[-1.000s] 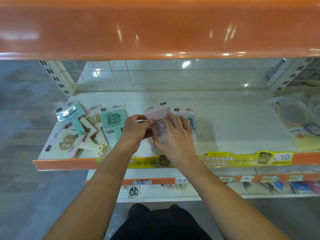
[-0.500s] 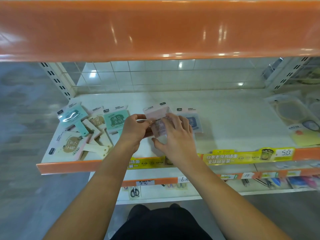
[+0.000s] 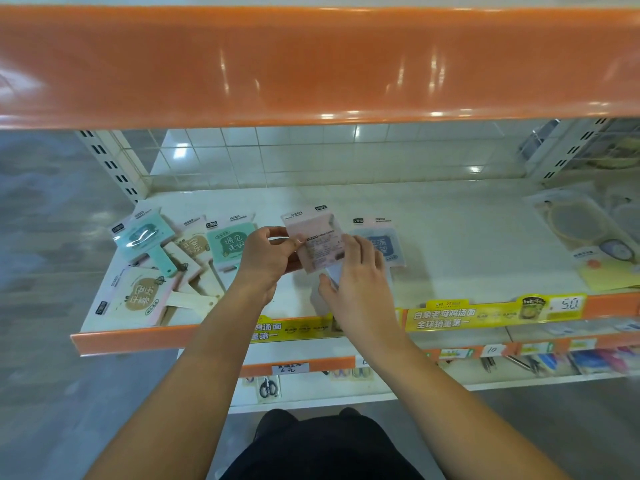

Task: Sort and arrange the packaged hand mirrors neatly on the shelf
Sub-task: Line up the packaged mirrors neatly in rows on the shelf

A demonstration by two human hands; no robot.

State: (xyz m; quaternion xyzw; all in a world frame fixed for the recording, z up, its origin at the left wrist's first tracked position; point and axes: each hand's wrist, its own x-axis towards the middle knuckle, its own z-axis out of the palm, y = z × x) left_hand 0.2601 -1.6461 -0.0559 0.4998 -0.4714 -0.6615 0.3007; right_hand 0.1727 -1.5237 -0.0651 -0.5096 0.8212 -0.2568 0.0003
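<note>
A pink packaged hand mirror (image 3: pixel 317 242) is held back side up above the white shelf (image 3: pixel 450 237). My left hand (image 3: pixel 265 259) pinches its left edge and my right hand (image 3: pixel 356 275) grips its lower right part, hiding the handle. A blue packaged mirror (image 3: pixel 386 244) lies flat on the shelf just right of it, partly behind my right hand. To the left lies a loose heap: a green mirror (image 3: pixel 230 242), a teal mirror (image 3: pixel 145 237), a cream mirror (image 3: pixel 138 294) and another cream mirror (image 3: pixel 192 244) overlapping one another.
Round packaged items (image 3: pixel 581 226) lie at the shelf's right end. An orange shelf front (image 3: pixel 311 64) overhangs above. A yellow price strip (image 3: pixel 495 311) runs along the front edge. Lower shelves hold scissors (image 3: pixel 268 388) and small tools.
Both hands keep hold of the pink mirror in about the same spot; the package has tilted a little and more of its printed back shows. The view has shifted slightly.
</note>
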